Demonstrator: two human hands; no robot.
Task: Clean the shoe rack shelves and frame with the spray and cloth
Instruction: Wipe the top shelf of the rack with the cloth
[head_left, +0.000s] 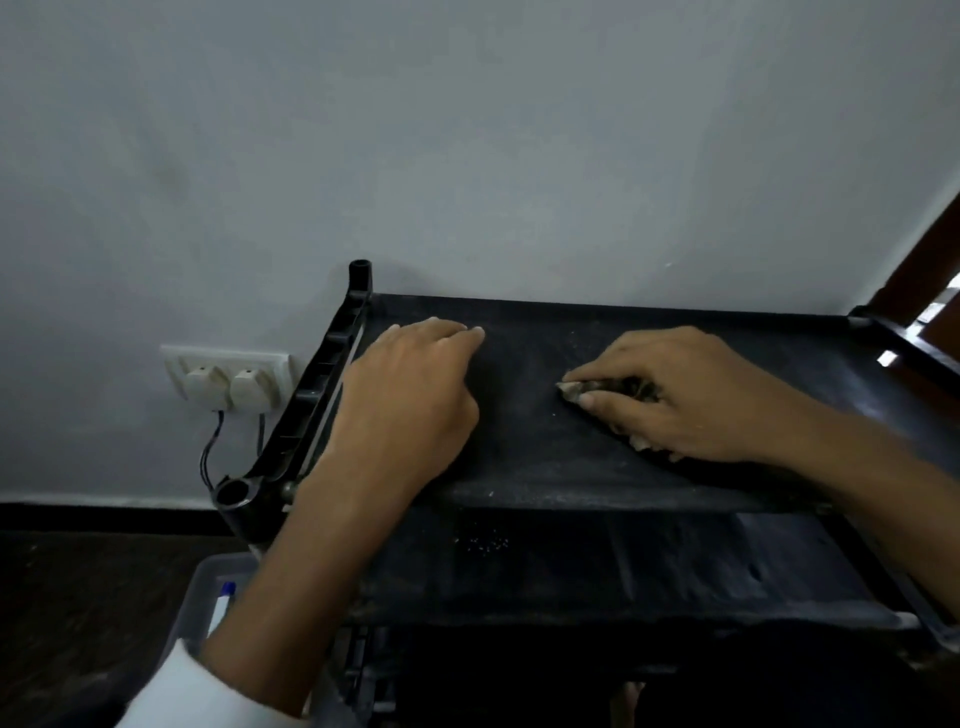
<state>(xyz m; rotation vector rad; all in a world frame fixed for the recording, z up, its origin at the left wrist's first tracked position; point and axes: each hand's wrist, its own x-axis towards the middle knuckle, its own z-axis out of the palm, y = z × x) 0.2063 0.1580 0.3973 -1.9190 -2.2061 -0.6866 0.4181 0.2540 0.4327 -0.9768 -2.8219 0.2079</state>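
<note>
At the near left, on the dark floor, a translucent plastic bin (200, 597) sits beside the shoe rack (311, 395); inside it shows something white with a blue cap (227, 592), too dim to identify. On the wall to the far left, two plugs fill a white socket plate (228, 382). The left hand (410, 400) lies flat and open on the rack's top shelf (524, 447), near its left frame rail, grasping nothing. Further right on the same shelf, the right hand (691, 400) presses down on a crumpled dark cloth (613, 389), its grip closed over the cloth with fingers (597, 375) curled on top. Pale specks dot the shelf between the hands. A lower shelf (623, 571) shows beneath.
</note>
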